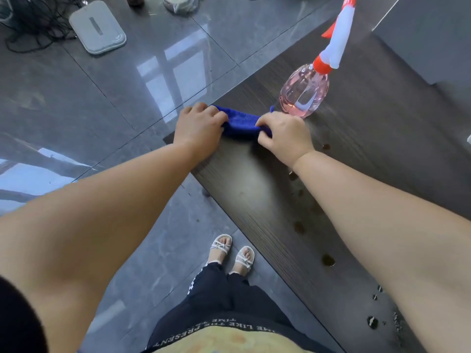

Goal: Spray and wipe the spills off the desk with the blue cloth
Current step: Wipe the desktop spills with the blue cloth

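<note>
A folded blue cloth point(242, 122) lies near the far left corner of the dark wooden desk point(369, 138). My left hand point(197, 128) grips its left end and my right hand point(283, 135) grips its right end. Just behind the cloth stands a clear pink spray bottle point(303, 93) with a white and orange trigger head. Several dark brown spill spots point(327, 259) dot the desk along my right forearm, from beside my right wrist down to the near edge.
The desk's left edge runs diagonally above a glossy grey tiled floor point(114, 98). A grey flat pad point(98, 28) and black cables point(35, 19) lie on the floor at the back left. A grey box point(428, 36) stands at the back right.
</note>
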